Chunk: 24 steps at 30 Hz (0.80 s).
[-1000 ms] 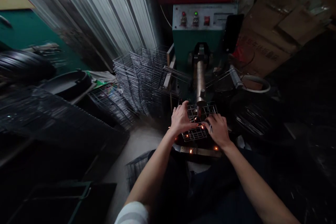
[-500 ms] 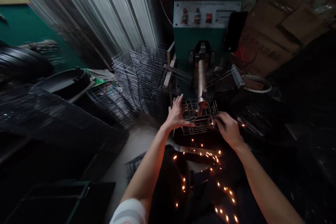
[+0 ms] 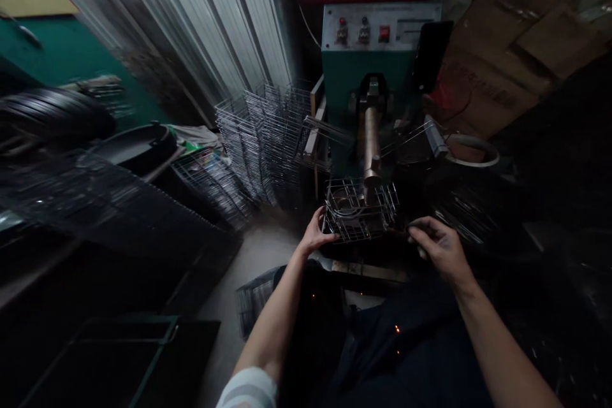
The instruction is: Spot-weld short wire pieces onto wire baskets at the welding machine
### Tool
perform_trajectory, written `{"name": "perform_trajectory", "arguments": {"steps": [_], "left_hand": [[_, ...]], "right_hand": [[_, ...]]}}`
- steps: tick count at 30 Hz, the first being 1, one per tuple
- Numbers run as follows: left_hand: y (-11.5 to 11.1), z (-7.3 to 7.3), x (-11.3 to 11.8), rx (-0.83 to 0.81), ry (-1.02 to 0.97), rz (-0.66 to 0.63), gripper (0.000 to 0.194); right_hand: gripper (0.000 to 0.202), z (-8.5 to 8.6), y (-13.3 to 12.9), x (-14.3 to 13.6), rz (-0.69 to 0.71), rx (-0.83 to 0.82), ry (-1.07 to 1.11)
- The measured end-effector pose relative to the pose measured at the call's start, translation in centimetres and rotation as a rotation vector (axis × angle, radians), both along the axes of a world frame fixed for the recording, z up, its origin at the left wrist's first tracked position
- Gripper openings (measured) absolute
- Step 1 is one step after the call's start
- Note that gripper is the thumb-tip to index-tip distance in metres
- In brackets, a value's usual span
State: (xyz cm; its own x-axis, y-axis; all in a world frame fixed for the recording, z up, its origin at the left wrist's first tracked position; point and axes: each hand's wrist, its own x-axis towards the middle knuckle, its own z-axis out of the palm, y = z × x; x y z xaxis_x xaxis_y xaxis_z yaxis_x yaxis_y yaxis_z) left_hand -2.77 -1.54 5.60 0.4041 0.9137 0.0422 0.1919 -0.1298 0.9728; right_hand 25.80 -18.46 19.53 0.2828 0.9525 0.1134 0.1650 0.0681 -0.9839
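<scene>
A small wire basket [image 3: 356, 223] sits beneath the metal electrode arm [image 3: 371, 146] of a green spot welding machine [image 3: 342, 70]. My left hand [image 3: 316, 234] grips the basket's left side, thumb along the near edge and fingers behind the wires. To the right of the basket and apart from it is my right hand [image 3: 440, 245]. Its thumb and fingertips are pinched together; what they hold, if anything, is too dark to make out. A few orange sparks [image 3: 396, 329] glow in front of my dark clothing.
Stacked wire baskets [image 3: 261, 140] stand left of the machine. A dark bundle of wire pieces [image 3: 466, 213] lies on the right, below a round rim [image 3: 473, 150]. Cardboard boxes [image 3: 497, 76] fill the back right. A black phone [image 3: 431, 54] is at the machine's panel.
My right hand has drawn away from the basket toward the right and down. My left hand has closed on the basket's left side, lower than before. Most of the bright sparks have gone.
</scene>
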Motion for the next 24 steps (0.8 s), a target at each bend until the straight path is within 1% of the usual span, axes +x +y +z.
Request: {"name": "perform_trajectory", "arguments": {"steps": [2,5,7,8,10,12,13,15,17,20,24], "left_hand": [[-2.0,1.1,-1.1,0.085,0.058,-0.013,0.110],[-4.8,2.8,-2.5,0.176,0.143,0.031,0.112],[-5.9,3.7,-3.0,0.212,0.202,0.076,0.117],[-6.1,4.1,-3.2,0.231,0.237,0.083,0.119],[-6.1,4.5,-3.3,0.259,0.278,0.072,0.121],[-5.8,4.6,-3.4,0.269,0.276,0.054,0.122],[-5.7,4.5,-3.3,0.266,0.266,0.045,0.122],[-5.4,4.6,-3.2,0.247,0.249,0.026,0.123],[-5.1,5.0,-2.9,0.246,0.249,-0.005,0.123],[-4.3,6.5,-2.3,0.302,0.305,-0.074,0.125],[-2.8,8.4,-1.2,0.341,0.503,-0.138,0.129]], "right_hand": [[0.027,0.3,-1.3,-0.2,0.099,-0.050,0.048],[0.022,0.8,-2.5,-0.8,0.172,-0.077,0.112],[0.020,1.5,-2.8,-1.4,0.254,-0.094,0.119],[0.021,2.0,-2.9,-1.7,0.325,-0.104,0.111],[0.026,3.3,-3.0,-2.4,0.489,-0.113,0.075],[0.031,4.7,-3.2,-3.1,0.598,-0.080,-0.010],[0.028,5.3,-3.3,-3.4,0.611,-0.045,-0.074],[0.021,6.1,-3.4,-3.9,0.590,0.032,-0.206],[0.020,6.2,-3.4,-4.2,0.555,0.083,-0.301],[0.020,5.6,-3.3,-4.4,0.547,0.099,-0.394],[0.025,4.7,-3.0,-4.6,0.560,0.100,-0.511]]}}
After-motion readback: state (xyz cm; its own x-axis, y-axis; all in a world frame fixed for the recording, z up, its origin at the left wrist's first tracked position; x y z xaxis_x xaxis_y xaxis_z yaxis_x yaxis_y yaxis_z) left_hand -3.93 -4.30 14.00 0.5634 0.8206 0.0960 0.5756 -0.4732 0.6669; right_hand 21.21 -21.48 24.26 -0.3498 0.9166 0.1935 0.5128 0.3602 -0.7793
